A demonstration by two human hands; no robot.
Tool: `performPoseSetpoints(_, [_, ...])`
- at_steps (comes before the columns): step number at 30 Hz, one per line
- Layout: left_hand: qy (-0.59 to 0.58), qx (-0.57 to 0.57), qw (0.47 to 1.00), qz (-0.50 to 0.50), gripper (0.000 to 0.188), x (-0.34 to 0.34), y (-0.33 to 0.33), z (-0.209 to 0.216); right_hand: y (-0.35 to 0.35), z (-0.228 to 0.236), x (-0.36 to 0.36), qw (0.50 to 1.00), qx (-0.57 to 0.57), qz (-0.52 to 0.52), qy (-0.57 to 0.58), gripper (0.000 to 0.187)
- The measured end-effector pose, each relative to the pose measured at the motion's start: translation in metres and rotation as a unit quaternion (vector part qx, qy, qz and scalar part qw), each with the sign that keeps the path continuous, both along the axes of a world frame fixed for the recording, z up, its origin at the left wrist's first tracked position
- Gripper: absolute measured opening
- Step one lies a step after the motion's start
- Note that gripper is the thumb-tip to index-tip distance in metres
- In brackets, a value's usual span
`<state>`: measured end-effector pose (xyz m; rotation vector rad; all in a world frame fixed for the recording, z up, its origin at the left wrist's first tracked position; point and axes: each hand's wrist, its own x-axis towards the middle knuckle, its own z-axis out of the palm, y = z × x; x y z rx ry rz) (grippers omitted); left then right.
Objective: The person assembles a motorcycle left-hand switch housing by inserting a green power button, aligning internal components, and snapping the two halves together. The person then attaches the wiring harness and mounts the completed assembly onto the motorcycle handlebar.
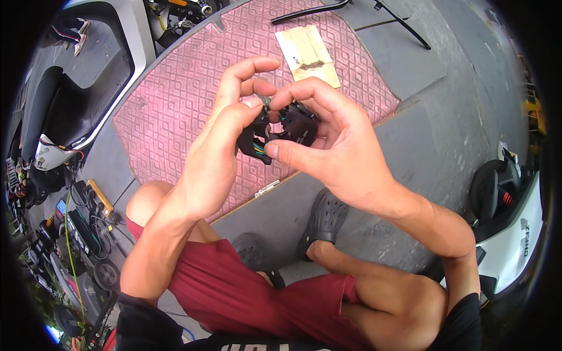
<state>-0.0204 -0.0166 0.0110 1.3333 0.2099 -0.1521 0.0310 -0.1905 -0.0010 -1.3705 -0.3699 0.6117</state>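
Observation:
A black plastic handlebar switch housing (300, 126) is held up between my two hands over the pink mat. It appears opened into two parts, with a gap between them and thin coloured wires (258, 147) showing inside the left part. My left hand (211, 140) grips the left part with the thumb on top; its other fingers curve above and behind. Around the right part wraps my right hand (345, 149), its thumb pressed near the lower edge and its index finger arched over the top. The fingers hide much of the housing's far side.
A torn pale-yellow paper packet (307, 50) lies on the patterned pink mat (170, 111). Beyond it rests a black bent metal tube (310, 11). Scooter bodywork (129, 35) stands at the left, and a white scooter panel (512, 240) at the right. Cables and tools (88, 228) lie lower left.

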Motion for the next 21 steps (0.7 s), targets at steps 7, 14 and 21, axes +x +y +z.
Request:
performPoseSetpoints(7, [-0.029, 0.038, 0.997, 0.062, 0.036, 0.002, -0.003, -0.014, 0.003, 0.006, 0.002, 0.995, 0.009, 0.005, 0.103, 0.033])
performPoseSetpoints(14, [-0.024, -0.125, 0.976, 0.179, 0.024, 0.006, -0.002, -0.025, 0.006, 0.002, 0.005, 0.997, 0.016, 0.018, 0.068, 0.027])
performPoseSetpoints(21, [-0.072, -0.01, 0.985, 0.155, 0.025, 0.009, -0.004, -0.028, -0.002, -0.006, 0.004, 0.997, -0.06, 0.047, 0.009, 0.018])
